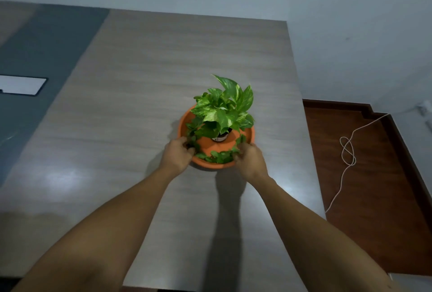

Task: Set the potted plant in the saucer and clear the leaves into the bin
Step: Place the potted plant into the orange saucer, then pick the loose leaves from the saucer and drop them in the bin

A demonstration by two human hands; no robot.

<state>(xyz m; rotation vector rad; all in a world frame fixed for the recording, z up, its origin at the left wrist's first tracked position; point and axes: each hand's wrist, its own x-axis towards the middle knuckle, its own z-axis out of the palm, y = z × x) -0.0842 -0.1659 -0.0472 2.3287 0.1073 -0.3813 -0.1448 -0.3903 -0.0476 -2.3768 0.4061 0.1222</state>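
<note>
A small potted plant point(223, 107) with variegated green leaves stands upright in an orange saucer point(208, 145) on the wooden table point(140, 104). Several loose dark green leaves point(218, 156) lie inside the saucer along its near and left rim. My left hand point(177, 155) is at the saucer's left edge, fingers curled onto leaves there. My right hand point(250, 160) is at the near right edge, fingers closing on leaves. No bin is in view.
The table's right edge drops to a dark wooden floor point(374, 174) with a white cord point(346, 151) lying on it. A grey strip point(46, 58) with a white panel point(22, 85) runs along the table's left. A pale wall stands behind.
</note>
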